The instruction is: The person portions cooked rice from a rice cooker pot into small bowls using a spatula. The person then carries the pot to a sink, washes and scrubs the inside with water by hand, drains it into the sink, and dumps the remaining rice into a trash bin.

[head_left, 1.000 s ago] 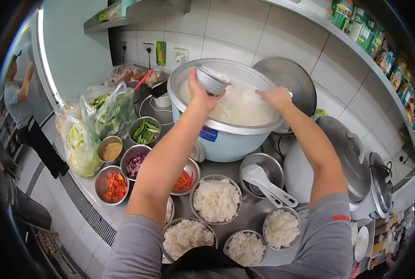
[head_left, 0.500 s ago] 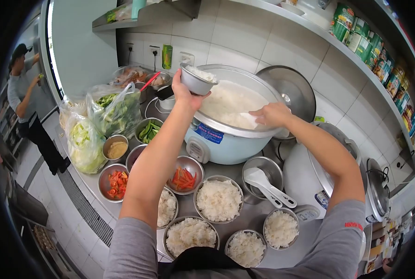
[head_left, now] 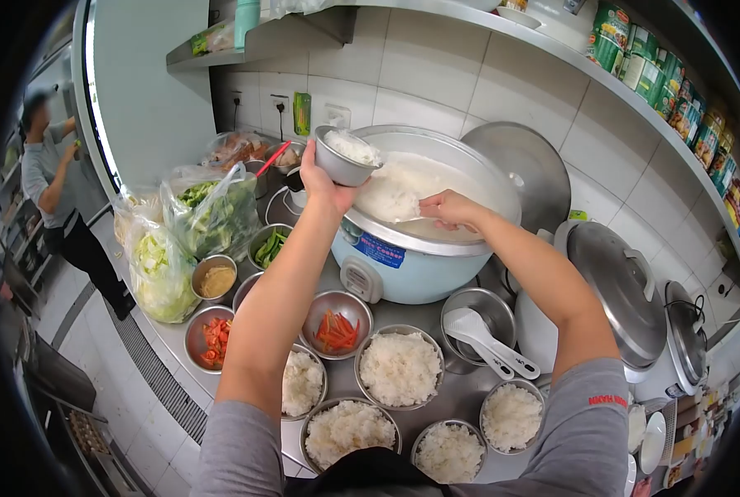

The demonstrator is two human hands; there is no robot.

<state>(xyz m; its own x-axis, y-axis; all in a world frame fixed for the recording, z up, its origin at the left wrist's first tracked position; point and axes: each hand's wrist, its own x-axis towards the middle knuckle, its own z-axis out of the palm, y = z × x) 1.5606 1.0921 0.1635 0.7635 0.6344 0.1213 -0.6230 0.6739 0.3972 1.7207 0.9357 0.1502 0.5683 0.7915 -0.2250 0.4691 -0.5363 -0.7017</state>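
My left hand (head_left: 327,189) holds a small metal bowl (head_left: 342,166) with white rice in it, tilted over the left rim of the large blue rice cooker (head_left: 424,272). Over the cooker's opening, my right hand (head_left: 448,209) grips a rice paddle, its handle mostly hidden by my fingers. A mound of rice (head_left: 389,195) sits on the paddle, close to the bowl. Below the cooker stand several metal bowls filled with rice (head_left: 400,369). Two white paddles (head_left: 484,335) rest in a metal pot (head_left: 502,311).
Bowls of carrot strips (head_left: 337,330), chopped tomato (head_left: 215,338) and green pepper (head_left: 269,247) stand at the left, near bagged vegetables (head_left: 208,211). A second cooker (head_left: 614,286) is at the right. A shelf (head_left: 593,70) runs overhead. Another person (head_left: 55,190) stands far left.
The paddle has come up out of the cooker with rice on it, and my right hand has moved left toward the bowl. The bowl now sits slightly lower in view.
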